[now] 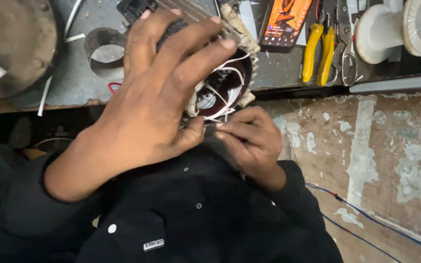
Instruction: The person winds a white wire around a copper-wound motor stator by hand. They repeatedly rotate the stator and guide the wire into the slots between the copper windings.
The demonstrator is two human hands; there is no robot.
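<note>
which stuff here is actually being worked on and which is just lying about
In hand:
left hand gripping the motor housing
right hand pinching the white wires of the winding

Lying about:
phone
yellow-handled pliers
scissors
white spool
metal ring

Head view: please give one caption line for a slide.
Left hand steadies a motor stator while right hand pinches its white winding leads.
</note>
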